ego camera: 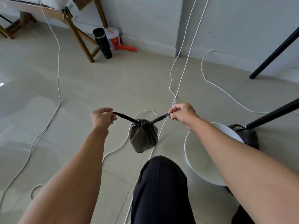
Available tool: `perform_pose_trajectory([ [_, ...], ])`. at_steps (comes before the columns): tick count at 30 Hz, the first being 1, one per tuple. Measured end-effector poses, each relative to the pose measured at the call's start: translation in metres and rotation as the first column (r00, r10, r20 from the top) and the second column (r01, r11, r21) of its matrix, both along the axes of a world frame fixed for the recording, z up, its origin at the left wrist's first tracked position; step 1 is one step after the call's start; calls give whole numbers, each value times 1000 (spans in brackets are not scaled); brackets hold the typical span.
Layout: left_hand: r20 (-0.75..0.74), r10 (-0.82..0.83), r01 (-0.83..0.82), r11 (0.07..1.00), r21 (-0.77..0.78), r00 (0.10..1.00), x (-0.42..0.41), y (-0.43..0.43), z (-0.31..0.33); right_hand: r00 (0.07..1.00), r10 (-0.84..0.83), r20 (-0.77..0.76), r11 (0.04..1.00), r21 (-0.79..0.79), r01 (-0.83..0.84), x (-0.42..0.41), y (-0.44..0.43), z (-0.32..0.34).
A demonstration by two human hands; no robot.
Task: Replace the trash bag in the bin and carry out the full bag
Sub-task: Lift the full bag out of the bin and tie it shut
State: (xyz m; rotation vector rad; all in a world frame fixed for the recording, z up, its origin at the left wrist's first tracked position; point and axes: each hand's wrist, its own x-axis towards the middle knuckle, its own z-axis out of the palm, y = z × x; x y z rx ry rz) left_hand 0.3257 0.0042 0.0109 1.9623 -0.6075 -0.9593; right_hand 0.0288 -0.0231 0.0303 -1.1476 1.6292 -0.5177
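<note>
Pale tiled floor (pixel 97 81) runs out to a white wall (pixel 145 21), with white cables (pixel 59 62) looping across it and a black bottle (pixel 103 43) standing at 11 o'clock by a wooden frame (pixel 77 34). Dead centre, the full bag (pixel 143 138) hangs clear of the floor, a small black bundle slung between my two hands. My left hand (pixel 102 118), at 9 o'clock of the bag, pinches one twisted tail (pixel 124 117); my right hand (pixel 182 114), at 3 o'clock, pinches the other tail (pixel 159 118). Both run taut down to a knot (pixel 142 121) at the bag's neck. The white bin (pixel 199 160) sits at 4 o'clock, its inside looking bare, and a second black bag (pixel 249 136) lies just beside its far side; whether that one is fresh I cannot tell.

I judge I am cinching the knot. To do it well I would pull both tails evenly and straight apart, so the knot seats low against the gathered neck rather than sliding sideways. Thin plastic stretches and tears, so steady tension beats a jerk. A second overhand pass would lock it before carrying. I would mind the cables underfoot.
</note>
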Motion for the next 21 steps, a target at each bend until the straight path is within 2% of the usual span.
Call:
perform_pose_trajectory([
  [6,4,51,-51,999,19,999,8,-8,-17,992,97,79,992,73,-103,16,-3,-10],
  [15,-30,57,-56,997,53,998,4,-11,-11,938,250,241,945,152,-291,13,7,17],
  [18,-29,6,-4,996,94,1000,-9,-6,-3,951,257,169,952,122,-279,-1,12,29],
  [21,65,-101,93,989,119,993,-29,1,9,957,290,-14,955,68,-288,-22,17,42],
])
